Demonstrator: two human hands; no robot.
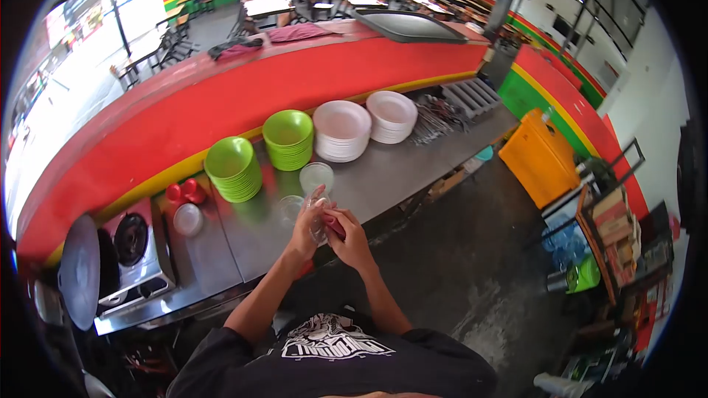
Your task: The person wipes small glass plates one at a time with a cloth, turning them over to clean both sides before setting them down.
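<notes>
Both my hands meet in front of my body, over the near edge of the steel counter. My left hand [304,230] is closed around a small clear bowl [318,230], mostly covered by the fingers. Pressed against it, my right hand [352,242] grips a dark red piece [335,227] that looks like a bunched cloth; its full shape is hidden. Just beyond the fingers, a clear bowl [316,175] sits on the counter, with another clear bowl [290,208] to the left.
Behind stand stacks of green bowls [233,169] and white plates [341,130], then loose cutlery [436,118] and a grey cutlery tray [472,98]. To the left are red cups [184,192], clear small bowls [188,220] and a gas stove [136,250]. A black tray [409,26] lies on the red ledge.
</notes>
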